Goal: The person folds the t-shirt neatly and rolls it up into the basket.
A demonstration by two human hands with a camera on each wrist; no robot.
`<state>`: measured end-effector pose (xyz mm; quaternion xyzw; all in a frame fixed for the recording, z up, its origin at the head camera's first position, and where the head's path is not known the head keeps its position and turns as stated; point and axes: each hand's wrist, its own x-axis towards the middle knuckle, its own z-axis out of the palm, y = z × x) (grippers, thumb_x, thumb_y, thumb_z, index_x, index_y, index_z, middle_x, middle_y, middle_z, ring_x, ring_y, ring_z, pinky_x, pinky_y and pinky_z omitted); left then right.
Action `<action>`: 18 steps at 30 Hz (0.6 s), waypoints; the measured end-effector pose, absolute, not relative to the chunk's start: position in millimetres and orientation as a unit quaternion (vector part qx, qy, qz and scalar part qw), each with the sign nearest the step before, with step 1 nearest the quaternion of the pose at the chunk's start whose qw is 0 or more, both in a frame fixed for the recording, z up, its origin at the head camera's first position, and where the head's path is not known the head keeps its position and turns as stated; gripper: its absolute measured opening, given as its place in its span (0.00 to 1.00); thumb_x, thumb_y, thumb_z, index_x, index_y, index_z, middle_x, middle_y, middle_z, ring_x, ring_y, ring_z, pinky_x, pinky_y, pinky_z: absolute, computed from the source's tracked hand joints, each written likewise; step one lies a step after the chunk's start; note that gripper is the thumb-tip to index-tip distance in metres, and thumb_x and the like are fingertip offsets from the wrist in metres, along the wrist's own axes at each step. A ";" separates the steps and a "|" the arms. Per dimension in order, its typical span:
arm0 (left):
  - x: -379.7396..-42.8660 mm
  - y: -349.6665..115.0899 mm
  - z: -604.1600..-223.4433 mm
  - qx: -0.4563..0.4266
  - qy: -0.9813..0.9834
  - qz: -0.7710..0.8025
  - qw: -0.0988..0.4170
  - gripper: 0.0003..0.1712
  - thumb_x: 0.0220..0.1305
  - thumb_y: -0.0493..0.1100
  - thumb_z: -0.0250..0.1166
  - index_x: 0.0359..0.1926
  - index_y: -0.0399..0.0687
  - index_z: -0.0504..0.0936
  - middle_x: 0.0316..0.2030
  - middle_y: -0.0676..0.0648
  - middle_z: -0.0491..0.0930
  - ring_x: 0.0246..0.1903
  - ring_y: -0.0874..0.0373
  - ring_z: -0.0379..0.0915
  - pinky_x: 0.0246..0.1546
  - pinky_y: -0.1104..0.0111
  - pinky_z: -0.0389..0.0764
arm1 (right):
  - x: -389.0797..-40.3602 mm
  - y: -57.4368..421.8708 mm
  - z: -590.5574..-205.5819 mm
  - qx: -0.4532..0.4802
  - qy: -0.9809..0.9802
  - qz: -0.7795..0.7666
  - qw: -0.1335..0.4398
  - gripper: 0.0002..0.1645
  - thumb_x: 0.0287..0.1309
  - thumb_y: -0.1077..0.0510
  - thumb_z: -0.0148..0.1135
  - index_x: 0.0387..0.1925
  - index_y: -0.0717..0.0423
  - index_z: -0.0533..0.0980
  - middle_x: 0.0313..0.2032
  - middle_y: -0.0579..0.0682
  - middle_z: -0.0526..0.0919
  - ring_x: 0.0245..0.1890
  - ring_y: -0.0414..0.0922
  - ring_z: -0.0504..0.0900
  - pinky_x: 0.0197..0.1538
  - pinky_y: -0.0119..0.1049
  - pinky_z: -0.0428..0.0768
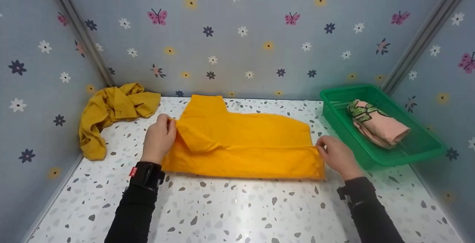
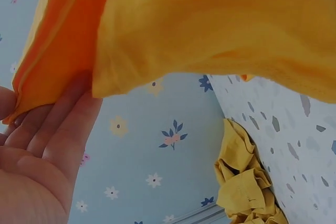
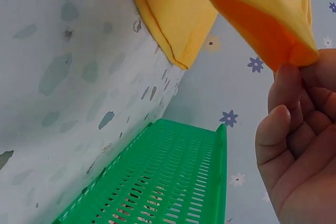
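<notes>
A bright yellow shirt (image 1: pixel 259 131) lies partly folded on the speckled table, a sleeve-like part pointing to the back wall. My left hand (image 1: pixel 159 139) pinches its left corner between thumb and fingers and lifts the cloth into a loose fold. On the other side, my right hand (image 1: pixel 336 156) pinches the right end of the same raised edge. That edge runs nearly straight between the two hands, with the front layer hanging below it. In the right wrist view, thumb and index finger grip the cloth corner (image 3: pixel 302 53).
A crumpled mustard-yellow garment (image 1: pixel 115 104) lies at the back left against the wall. At the right stands a green plastic basket (image 1: pixel 345 139) holding a folded pink garment (image 1: pixel 382 124) with a green print. Flower-patterned walls (image 1: pixel 241 50) enclose the table (image 1: pixel 222 213) on three sides.
</notes>
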<state>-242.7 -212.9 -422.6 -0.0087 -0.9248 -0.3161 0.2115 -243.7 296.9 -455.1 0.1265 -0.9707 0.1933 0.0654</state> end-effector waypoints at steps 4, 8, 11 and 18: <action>-247.8 -212.5 -428.3 0.001 -0.925 -0.317 0.209 0.12 0.69 0.47 0.46 0.39 0.41 0.66 0.26 0.40 0.71 0.25 0.47 0.68 0.29 0.59 0.70 | -249.8 295.9 -456.6 0.123 -0.972 0.195 0.055 0.04 0.61 0.57 0.55 0.35 0.52 0.72 0.31 0.49 0.73 0.29 0.46 0.69 0.32 0.39 0.70; -252.6 -212.7 -432.4 0.006 -0.923 -0.319 0.213 0.12 0.69 0.47 0.47 0.38 0.41 0.66 0.26 0.40 0.72 0.26 0.46 0.68 0.30 0.59 0.70 | -256.4 293.3 -456.7 0.111 -0.973 0.198 0.043 0.02 0.61 0.58 0.55 0.35 0.52 0.72 0.31 0.50 0.73 0.29 0.47 0.69 0.33 0.39 0.69; -255.4 -212.7 -434.3 0.001 -0.924 -0.317 0.215 0.12 0.69 0.47 0.48 0.37 0.41 0.67 0.26 0.39 0.72 0.25 0.46 0.69 0.30 0.58 0.70 | -260.9 291.4 -456.9 0.107 -0.974 0.196 0.041 0.02 0.60 0.58 0.56 0.35 0.52 0.72 0.31 0.49 0.73 0.29 0.47 0.69 0.33 0.39 0.69; -262.6 -211.8 -442.0 -0.008 -0.929 -0.311 0.200 0.11 0.68 0.45 0.48 0.39 0.41 0.67 0.28 0.39 0.75 0.26 0.46 0.70 0.30 0.57 0.70 | -269.4 290.6 -459.8 0.108 -0.976 0.186 0.035 0.04 0.59 0.58 0.57 0.36 0.53 0.73 0.31 0.49 0.74 0.29 0.47 0.69 0.34 0.39 0.70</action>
